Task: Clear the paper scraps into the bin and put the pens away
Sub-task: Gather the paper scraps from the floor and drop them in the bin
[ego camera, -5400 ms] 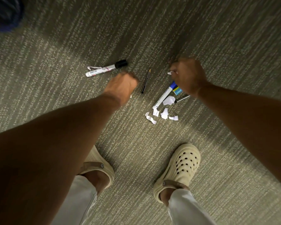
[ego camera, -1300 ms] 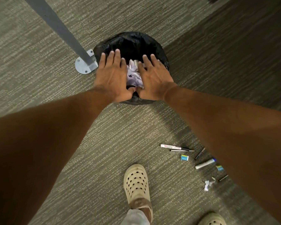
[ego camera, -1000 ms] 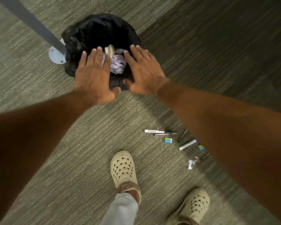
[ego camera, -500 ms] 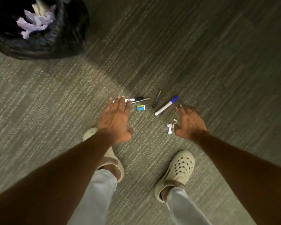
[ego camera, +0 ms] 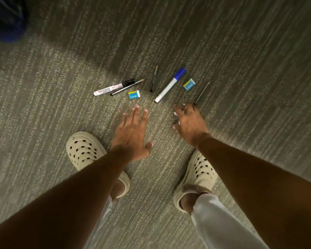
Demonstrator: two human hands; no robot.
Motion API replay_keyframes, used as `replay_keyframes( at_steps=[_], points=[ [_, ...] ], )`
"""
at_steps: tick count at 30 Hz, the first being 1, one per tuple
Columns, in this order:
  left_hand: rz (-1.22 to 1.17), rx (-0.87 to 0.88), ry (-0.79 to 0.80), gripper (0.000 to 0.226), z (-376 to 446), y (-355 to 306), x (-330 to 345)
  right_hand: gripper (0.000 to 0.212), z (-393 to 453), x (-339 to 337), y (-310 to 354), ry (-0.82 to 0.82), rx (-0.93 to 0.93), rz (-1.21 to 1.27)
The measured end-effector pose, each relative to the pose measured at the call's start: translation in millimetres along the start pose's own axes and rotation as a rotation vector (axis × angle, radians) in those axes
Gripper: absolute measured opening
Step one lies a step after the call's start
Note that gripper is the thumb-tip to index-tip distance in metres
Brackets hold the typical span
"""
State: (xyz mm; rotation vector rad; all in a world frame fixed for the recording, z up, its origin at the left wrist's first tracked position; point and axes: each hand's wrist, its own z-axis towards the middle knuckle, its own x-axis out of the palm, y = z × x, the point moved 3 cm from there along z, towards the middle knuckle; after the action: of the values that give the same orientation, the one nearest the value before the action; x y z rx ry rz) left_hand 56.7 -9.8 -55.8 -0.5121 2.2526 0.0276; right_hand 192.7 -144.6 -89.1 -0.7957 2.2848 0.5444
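Nearest the camera, two bare forearms reach down over pale trouser legs and a pair of cream perforated clogs [ego camera: 83,150] planted on the grey-green carpet [ego camera: 43,87]. The left hand [ego camera: 132,133] is spread flat, fingers straight, holding nothing. The right hand [ego camera: 189,121] curls its fingers down over small white paper scraps [ego camera: 176,114] on the floor; whether it grips them cannot be told. Just beyond the hands lies a row: a black-capped marker [ego camera: 111,87] touching a thin pencil [ego camera: 127,87], a blue-and-yellow eraser [ego camera: 134,94], a dark pencil [ego camera: 153,78], a blue-capped marker [ego camera: 170,85], a second eraser [ego camera: 189,84] and another pencil [ego camera: 202,93]. The dark bin [ego camera: 5,18] sits at the far left corner.
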Motion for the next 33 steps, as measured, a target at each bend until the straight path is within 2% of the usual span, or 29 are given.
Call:
replay_keyframes(
  at_steps=[2,6,10,14,20,24,28,33],
  points=[
    [0.015,-0.003,-0.001,0.106,1,-3,5,0.058,-1,4,4,-0.042,-0.042,-0.046],
    [0.004,-0.013,-0.004,0.104,2,-4,5,0.042,-3,6,7,-0.02,-0.174,-0.11],
    [-0.021,-0.025,-0.007,0.101,1,0,-5,0.018,0,-3,11,-0.001,-0.165,-0.123],
    [-0.029,-0.045,-0.034,0.1,-8,7,-20,0.018,-3,-23,24,-0.031,-0.166,-0.053],
    [-0.073,-0.154,-0.13,0.097,-28,38,-67,0.023,4,-77,76,-0.21,-0.318,-0.043],
    [-0.102,-0.215,-0.229,0.096,-39,76,-106,0.021,17,-133,127,-0.347,-0.402,0.034],
    [-0.149,-0.262,-0.242,0.098,-51,114,-131,0.021,32,-187,184,-0.447,-0.462,0.083],
    [-0.2,-0.295,-0.254,0.102,-66,154,-146,0.015,51,-250,275,-0.572,-0.662,0.113]
  ],
)
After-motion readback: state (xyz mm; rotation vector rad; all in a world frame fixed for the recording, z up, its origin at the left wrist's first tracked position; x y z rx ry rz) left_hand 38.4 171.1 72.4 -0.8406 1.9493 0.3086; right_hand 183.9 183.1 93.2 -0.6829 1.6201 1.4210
